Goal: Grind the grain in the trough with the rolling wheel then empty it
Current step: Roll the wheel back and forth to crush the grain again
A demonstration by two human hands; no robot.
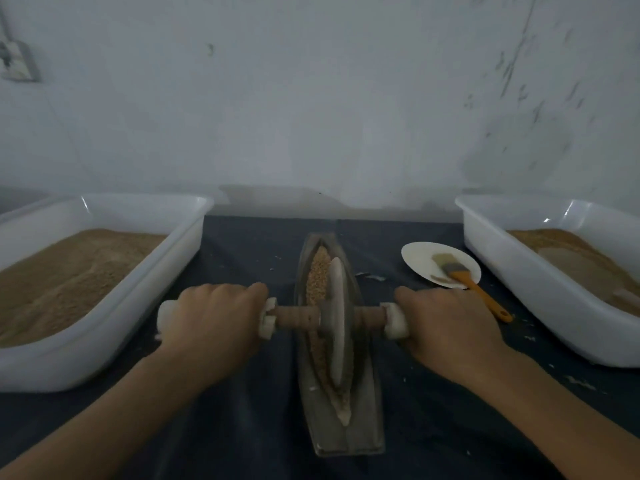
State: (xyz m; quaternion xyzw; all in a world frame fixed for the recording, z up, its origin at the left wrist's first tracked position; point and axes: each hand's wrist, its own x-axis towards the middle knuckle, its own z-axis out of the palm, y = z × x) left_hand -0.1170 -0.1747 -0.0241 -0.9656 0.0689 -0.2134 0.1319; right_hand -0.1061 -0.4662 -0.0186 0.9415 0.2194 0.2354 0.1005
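With both fists wrapped on the padded axle ends, left hand (211, 315) and right hand (446, 327), I judge the wheel (336, 320) heavy, stiff stone, sitting mid-trough (337, 434) on loose grain (317, 271) that'll scatter.

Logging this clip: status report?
Left hand, right hand grip wheel handles. Wheel mid-trough, grain coarse. Nothing blocking.

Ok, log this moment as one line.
stage: grinding | left hand: grips axle | right hand: grips axle | wheel: in trough | grain: coarse
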